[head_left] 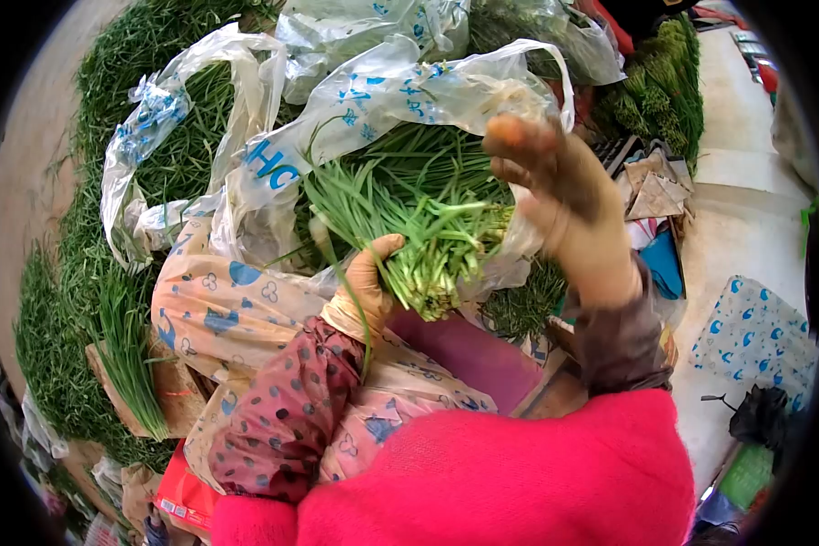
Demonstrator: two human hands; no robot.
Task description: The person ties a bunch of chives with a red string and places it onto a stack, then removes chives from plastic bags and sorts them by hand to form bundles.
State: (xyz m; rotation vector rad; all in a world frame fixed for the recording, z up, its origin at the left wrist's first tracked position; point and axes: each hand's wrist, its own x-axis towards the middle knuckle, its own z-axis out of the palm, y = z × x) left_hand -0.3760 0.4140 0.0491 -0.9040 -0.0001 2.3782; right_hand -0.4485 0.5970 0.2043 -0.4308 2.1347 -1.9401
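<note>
My left hand (368, 284), in a pale glove, is closed around a bunch of green chives (432, 250). Their cut pale ends point down and to the right, and the leaves fan out to the upper left. My right hand (551, 173) is raised to the right of the bunch, somewhat blurred, with its soiled fingers stretched out and nothing visible in them. One fingertip looks orange. Behind the bunch, a clear plastic bag (373, 100) with blue print gapes around more chives (437, 150).
Loose green leaves (91, 264) heap along the left. A small bundle (129, 350) lies on a wooden board (168, 391). Tied bundles (660, 96) stand at upper right. A patterned plastic sheet (760, 337) and black bag (757, 414) lie on the pale floor at right.
</note>
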